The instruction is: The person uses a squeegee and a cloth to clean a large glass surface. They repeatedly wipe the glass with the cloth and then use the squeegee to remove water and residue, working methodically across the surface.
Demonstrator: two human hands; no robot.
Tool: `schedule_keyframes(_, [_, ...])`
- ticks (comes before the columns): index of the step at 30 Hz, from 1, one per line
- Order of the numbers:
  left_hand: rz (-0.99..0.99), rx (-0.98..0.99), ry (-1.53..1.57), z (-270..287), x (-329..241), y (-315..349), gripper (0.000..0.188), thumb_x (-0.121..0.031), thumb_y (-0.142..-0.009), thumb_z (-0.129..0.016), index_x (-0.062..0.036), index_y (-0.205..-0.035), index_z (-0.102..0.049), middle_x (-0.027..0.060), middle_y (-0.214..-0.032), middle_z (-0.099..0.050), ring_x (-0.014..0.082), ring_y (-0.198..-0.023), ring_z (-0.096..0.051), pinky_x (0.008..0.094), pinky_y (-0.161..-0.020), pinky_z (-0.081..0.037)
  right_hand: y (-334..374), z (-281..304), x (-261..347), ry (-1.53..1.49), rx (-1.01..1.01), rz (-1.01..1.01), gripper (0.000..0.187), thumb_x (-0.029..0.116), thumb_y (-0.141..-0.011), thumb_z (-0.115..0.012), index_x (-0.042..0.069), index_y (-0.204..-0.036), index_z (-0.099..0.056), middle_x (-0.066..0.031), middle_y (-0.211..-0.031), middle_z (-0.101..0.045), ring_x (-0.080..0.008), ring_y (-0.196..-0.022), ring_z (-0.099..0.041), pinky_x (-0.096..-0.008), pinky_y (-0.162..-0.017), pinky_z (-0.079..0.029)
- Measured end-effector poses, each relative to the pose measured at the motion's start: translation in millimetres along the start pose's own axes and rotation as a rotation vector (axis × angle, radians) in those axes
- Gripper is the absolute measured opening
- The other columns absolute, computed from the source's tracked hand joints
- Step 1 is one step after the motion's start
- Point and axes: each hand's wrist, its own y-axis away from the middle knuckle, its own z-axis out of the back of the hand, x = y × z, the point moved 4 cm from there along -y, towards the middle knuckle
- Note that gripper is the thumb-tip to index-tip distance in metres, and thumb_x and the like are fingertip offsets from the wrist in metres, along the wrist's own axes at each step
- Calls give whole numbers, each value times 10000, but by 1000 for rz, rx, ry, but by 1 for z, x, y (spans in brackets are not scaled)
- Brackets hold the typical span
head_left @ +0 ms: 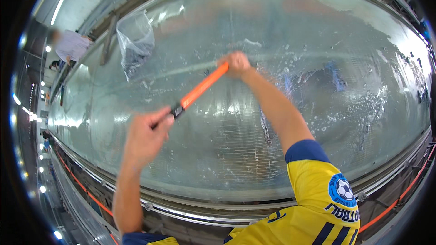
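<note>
A long, straight orange-and-black handled tool (203, 86) slants between my two hands, over a wide wet glass-like surface (190, 159). My left hand (147, 134) is closed round its black end, nearer to me. Farther off and to the right, my right hand (236, 63) is wrapped round the orange end and slightly blurred. Whatever working end the tool has is hidden by my hands, so its exact kind cannot be told. Water, bubbles and streaks spread over the surface, most thickly right of my right forearm.
A clear plastic bag (136, 43) with dark contents lies at the far left of the surface. Blue patches (335, 76) show at the right. A metal rail (200, 218) runs along the near edge. Another person in a pale top (72, 45) is beyond the far left end.
</note>
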Motion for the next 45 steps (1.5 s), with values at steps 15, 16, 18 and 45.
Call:
schedule_keyframes(15, [-187,-57,104,-10,5,302,175,-4,-774,-688,59,-930,-736,184,-912,-752,297,-840,-751,330,-774,-578,308,102,212,-340,-101,161,486,286,-870,-710,125,-492,-451,-63,-460,-469,-296,-414,-488,-423,-428,-406])
schedule_keyframes(16, [-163,-46,114,-9,-7,293,177,-2,-774,-680,55,-931,-740,183,-896,-752,279,-817,-745,316,-759,-568,303,100,206,-340,-114,144,481,277,-868,-712,126,-493,-452,-63,-458,-465,-292,-408,-485,-424,-424,-402])
schedule_keyframes(18, [-114,-29,123,-6,-29,262,186,1,-776,-663,47,-935,-747,182,-863,-751,243,-772,-735,287,-730,-547,276,92,179,-336,-172,129,477,259,-867,-715,124,-494,-450,-61,-457,-459,-292,-400,-474,-422,-411,-388])
schedule_keyframes(45, [100,-151,301,-2,49,121,297,-106,-902,-651,-2,-1174,-708,85,-1040,-756,42,-555,-567,204,-432,-426,119,15,98,-189,15,203,163,300,-854,-669,214,-718,-642,-69,-675,-643,-340,-668,-653,-469,-611,-525])
